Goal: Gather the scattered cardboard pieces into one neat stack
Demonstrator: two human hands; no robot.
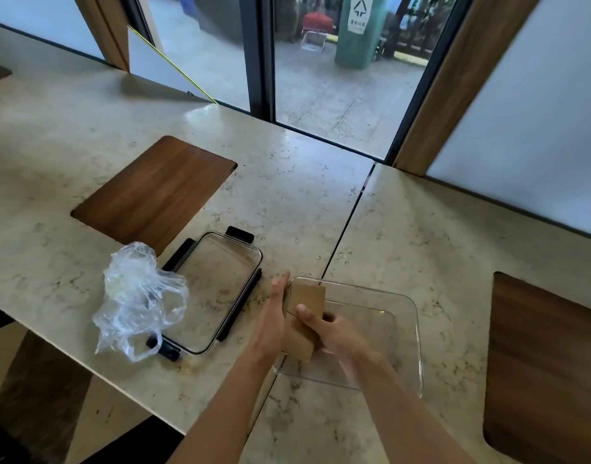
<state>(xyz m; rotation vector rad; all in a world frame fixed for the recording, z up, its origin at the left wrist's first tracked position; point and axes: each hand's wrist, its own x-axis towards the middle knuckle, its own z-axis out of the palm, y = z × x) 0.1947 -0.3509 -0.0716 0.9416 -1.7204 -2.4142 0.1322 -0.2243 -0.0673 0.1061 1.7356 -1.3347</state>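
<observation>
Nearest: right hand (330,329), fingers curled round a bundle of brown cardboard pieces (304,319) with the thumb across its face, and left hand (273,316), fingers straight and flat against the bundle's left edge, both at the near-left corner of a clear container (414,333) on the marble counter (421,229). Handling, by judgement: light, stiff, thin pieces, apt to slide over each other; best taken by opposite edges and squared. Beyond: clear lid (217,289) with black clips, crumpled plastic bag (136,296), wooden inlay (156,192).
</observation>
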